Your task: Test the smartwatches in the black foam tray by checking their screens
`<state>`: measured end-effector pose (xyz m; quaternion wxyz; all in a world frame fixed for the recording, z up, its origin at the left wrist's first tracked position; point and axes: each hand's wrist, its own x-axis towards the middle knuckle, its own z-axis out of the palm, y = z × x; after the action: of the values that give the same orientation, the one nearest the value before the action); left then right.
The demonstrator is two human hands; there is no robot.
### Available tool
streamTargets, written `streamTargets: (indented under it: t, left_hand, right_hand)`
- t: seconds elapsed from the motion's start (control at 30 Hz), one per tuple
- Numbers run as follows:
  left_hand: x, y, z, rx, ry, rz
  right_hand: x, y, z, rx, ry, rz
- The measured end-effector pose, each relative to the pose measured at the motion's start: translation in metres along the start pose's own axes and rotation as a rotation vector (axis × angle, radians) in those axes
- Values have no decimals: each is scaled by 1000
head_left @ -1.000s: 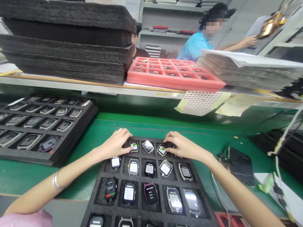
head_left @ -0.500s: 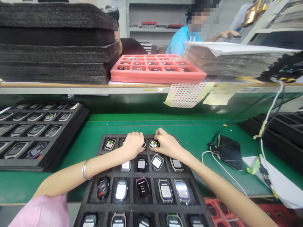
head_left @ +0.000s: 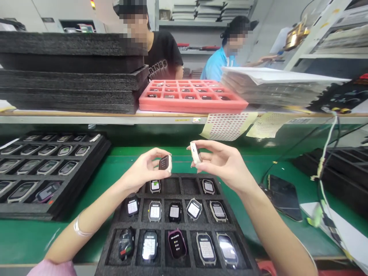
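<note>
My left hand point(head_left: 142, 168) is raised above the black foam tray point(head_left: 175, 222) and pinches a small watch body with a dark screen point(head_left: 165, 162). Beside it my right hand point(head_left: 222, 161) holds a white watch body point(head_left: 196, 152) edge-on between thumb and fingers. Both hands hover over the tray's far row, where two pockets in the middle point(head_left: 181, 186) stand empty. The other pockets hold several watch bodies, many with lit screens.
A second black tray of watch bodies point(head_left: 43, 168) lies at the left on the green mat. A phone with a cable point(head_left: 283, 199) lies at the right. The shelf above carries stacked black foam point(head_left: 71, 73), a red tray point(head_left: 191, 96) and paper stacks point(head_left: 276, 84). Two people work behind.
Both hands were down on the tray's far row; they have now lifted up, each with a watch body taken from that row, which leaves two pockets empty.
</note>
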<state>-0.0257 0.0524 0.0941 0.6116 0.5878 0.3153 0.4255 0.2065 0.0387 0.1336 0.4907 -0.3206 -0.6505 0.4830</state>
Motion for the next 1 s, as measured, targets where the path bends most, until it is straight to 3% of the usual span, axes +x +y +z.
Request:
streamTargets:
  t: [0.13,0.27,0.4,0.53,0.6,0.77,0.87,1.0]
  left_hand:
    - [-5,13,-8,-220,28,-52]
    - [-5,8,-13,-369,42,-113]
    - [-8,4,-4,-379,16,-86]
    - [-14,4,10,-341,-8,-95]
    - [-16,5,15,-433,-63,-123]
    - [-16,6,22,-599,-170,-180]
    - [-15,3,23,-531,-183,-160]
    - [-16,-3,25,-376,-124,-64]
  right_hand:
    - [-1,-12,23,-195,121,-306]
    - [-3,-14,35,-237,182,-385]
    - [-6,-11,33,-155,121,-258]
    - [-15,3,25,-2,-104,59]
    - [-20,8,22,42,-117,155]
    - [-21,-3,20,28,68,80]
    - [-20,-12,22,28,152,62]
    - [-21,-11,26,43,132,105]
